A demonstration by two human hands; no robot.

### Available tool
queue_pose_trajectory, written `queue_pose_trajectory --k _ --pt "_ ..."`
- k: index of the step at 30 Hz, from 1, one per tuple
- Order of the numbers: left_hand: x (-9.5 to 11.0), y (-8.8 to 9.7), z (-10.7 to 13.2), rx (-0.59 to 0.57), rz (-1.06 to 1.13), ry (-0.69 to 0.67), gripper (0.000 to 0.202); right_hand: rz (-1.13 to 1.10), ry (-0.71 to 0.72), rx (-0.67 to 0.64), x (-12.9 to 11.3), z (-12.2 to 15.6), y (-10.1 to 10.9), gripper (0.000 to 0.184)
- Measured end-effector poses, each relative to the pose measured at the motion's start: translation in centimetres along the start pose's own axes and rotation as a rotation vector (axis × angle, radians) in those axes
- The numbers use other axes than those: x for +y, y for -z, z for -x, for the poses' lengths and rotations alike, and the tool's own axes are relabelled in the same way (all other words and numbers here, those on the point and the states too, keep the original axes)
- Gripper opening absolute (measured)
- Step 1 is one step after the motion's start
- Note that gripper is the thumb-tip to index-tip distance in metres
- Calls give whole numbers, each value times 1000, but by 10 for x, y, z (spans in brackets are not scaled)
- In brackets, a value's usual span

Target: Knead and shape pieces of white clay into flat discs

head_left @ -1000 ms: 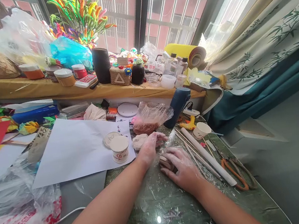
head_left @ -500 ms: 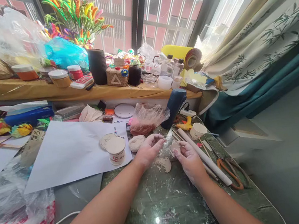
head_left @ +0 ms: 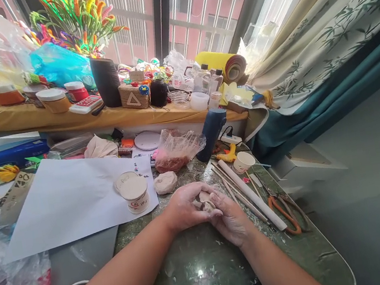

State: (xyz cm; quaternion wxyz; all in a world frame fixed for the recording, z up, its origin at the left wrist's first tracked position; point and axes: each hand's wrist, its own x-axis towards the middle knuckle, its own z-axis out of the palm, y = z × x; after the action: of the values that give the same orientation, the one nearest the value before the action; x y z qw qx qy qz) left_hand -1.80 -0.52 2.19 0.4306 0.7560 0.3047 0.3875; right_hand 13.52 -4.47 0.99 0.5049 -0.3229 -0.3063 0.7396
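Observation:
Both hands meet over the table, closed around a crumpled piece of pale clay [head_left: 206,200]. My left hand [head_left: 187,206] curls over it from the left, dusted white at the fingers. From the right, my right hand [head_left: 230,217] presses the clay with its thumb. Part of the clay is hidden by my fingers. Behind my left hand lies a rounded lump of pale clay [head_left: 166,182]. Left of that, a paper cup [head_left: 138,203] carries a flat clay disc [head_left: 134,187] on top.
A white roller [head_left: 253,195], thin sticks and orange-handled scissors [head_left: 286,216] lie to the right, near another paper cup [head_left: 243,162]. A white paper sheet [head_left: 66,199] covers the left side. Behind stand a bagged reddish lump [head_left: 174,156] and a dark blue cylinder [head_left: 212,134].
My left hand has come right to join my right hand, and its fingers have closed. The clay scrap that lay on the table between them no longer shows there; clay is now gathered in both hands.

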Motion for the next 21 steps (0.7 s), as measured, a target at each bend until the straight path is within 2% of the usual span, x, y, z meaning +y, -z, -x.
queue_pose_trajectory --k 3,6,8,11,15,17,21 --pt "-4 -3 -1 105 165 94 25 140 73 67 -1 -3 5 43" --pt "-8 -3 -7 316 363 212 23 401 236 277 -1 -1 16 41" --pt "-10 -1 -12 413 427 252 26 626 319 362 0 3 22 35" --pt "-13 0 -18 414 455 291 30 1035 387 348 5 9 24 36" --pt "-17 -2 -17 391 495 350 28 1637 372 318 20 16 17 76" --pt "-20 -2 -16 385 525 379 31 1814 307 347 27 19 13 83" --pt "-29 -2 -14 349 674 340 50 1992 219 434 30 21 7 75"
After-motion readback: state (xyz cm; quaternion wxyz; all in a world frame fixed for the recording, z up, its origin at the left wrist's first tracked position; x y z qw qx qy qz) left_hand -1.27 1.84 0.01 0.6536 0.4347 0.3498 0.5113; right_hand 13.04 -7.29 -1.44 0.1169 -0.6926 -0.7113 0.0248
